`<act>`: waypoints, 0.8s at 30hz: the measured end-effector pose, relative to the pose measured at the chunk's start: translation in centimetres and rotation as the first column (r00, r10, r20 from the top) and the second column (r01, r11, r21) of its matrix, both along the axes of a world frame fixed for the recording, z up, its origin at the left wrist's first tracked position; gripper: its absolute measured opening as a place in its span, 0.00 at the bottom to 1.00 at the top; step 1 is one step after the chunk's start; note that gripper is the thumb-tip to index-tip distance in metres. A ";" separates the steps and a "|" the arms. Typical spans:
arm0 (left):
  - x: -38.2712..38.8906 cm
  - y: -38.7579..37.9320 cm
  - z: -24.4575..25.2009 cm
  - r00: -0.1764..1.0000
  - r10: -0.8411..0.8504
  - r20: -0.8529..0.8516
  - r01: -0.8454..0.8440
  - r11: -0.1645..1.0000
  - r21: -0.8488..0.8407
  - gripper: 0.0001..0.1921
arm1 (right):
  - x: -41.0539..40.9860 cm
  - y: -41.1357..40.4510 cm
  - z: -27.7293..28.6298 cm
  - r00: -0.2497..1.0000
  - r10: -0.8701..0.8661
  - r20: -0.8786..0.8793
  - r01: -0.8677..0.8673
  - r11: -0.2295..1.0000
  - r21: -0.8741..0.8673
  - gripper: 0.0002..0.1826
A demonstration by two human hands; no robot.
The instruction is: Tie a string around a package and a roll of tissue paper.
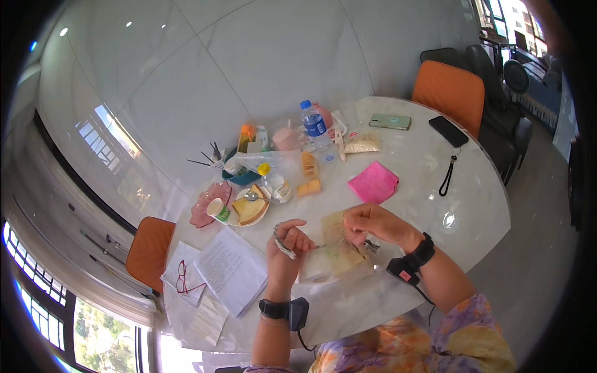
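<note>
My left hand [288,245] has a pale grey cord [282,247] looped around its palm and fingers. A thin length of the cord stretches from its fingertips across to my right hand [366,226], which pinches it between thumb and fingers. Under the stretched cord lies a white roll [315,270], seemingly paper, in a clear wrapper. A yellowish sheet [336,228] with faint marks lies by the roll, partly behind my right hand. Small dark metallic items [371,245] show beneath the right wrist, too unclear to name.
Left of my hands are written papers [233,270] and red-framed glasses [181,277]. Beyond sit a plate of bread [249,210], a paper cup [218,210], a yellow-capped bottle [276,184], and a blue-capped water bottle [315,123]. A pink cloth [374,182] and two phones [390,121] lie right.
</note>
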State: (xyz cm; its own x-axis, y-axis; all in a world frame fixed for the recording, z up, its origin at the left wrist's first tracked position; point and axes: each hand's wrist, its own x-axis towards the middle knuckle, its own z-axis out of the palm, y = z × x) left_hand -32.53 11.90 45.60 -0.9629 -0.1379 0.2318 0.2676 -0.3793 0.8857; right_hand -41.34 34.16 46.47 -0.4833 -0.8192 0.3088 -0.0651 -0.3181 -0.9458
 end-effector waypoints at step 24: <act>0.6 3.0 -0.6 0.919 0.036 -0.394 -0.394 0.178 -0.902 0.09 | 1.3 -0.5 0.6 0.974 0.191 -0.122 -0.198 0.979 -0.041 0.24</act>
State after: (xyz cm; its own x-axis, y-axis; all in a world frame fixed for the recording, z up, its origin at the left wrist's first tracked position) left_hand -31.92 14.93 45.03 -0.8215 0.1686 0.5447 0.4283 0.8131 0.3943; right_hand -40.03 33.65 47.03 -0.2743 -0.8752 0.3985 -0.1061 -0.3844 -0.9171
